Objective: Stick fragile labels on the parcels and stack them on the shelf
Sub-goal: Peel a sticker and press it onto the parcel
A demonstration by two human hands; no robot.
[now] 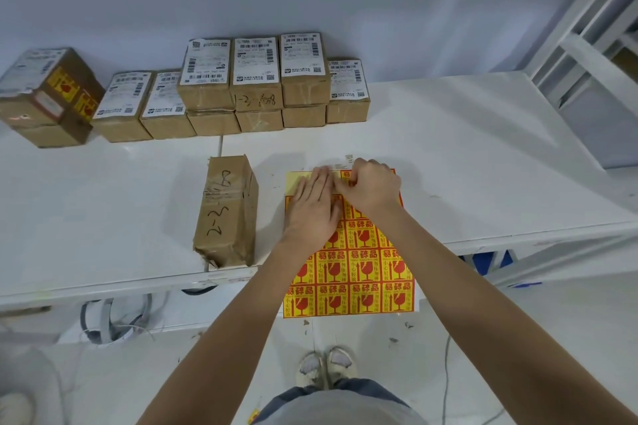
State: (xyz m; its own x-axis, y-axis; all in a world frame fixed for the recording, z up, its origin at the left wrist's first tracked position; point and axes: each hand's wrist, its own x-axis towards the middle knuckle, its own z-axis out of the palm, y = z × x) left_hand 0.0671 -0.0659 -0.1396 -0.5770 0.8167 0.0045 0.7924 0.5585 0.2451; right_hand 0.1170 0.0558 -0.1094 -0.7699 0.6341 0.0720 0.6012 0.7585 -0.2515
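The label sheet (348, 272) is laid at the tabletop's (483, 155) front edge, overhanging it, and is pressed flat by the left hand (312, 207) with straight fingers. A label at the sheet's far end is pinched by the curled right hand (371, 185) (apparently being peeled). The parcel (228, 210) stands just left of the sheet, long axis front to back, nearer the left hand; more parcels (255, 79) are ranged along the back edge.

Both arms outstretched, left hand (312, 205) flat, palm down, right hand (371, 188) curled, fingertips pinching
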